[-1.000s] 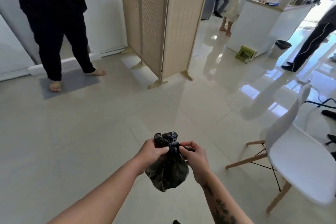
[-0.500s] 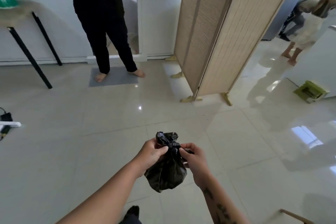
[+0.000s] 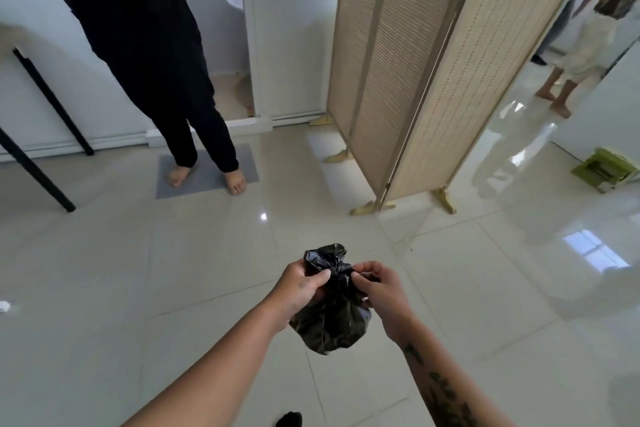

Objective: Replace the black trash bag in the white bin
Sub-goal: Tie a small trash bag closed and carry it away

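Head view, seen by someone standing close by: the wearer holds a small black crinkled plastic trash bag out in front. It is in the air above the glossy pale tiled floor and touches nothing but the hands. The left hand pinches the gathered neck of the bag from one side with thumb and curled fingers. The right hand pinches the same neck from the other side, so both are closed on the plastic. Above their grip a short tuft of the bag's mouth sticks up. Below it the body hangs round and bulging, so it looks filled rather than fresh.

I take this to be the tying-off of the used bag. The neck is bunched tight between the fingers, but they cover it, so I cannot tell whether a knot is already made. The white bin is nowhere in view, so lining it seems not yet begun.

The next move, as I judge it, calls for drawing the neck firm, then setting the bag aside and going for a new bag and the bin. Thin plastic like this could tear if yanked.

Ahead, a person in black clothes stands barefoot on a grey mat, near a beige woven folding screen, well apart from the hands.
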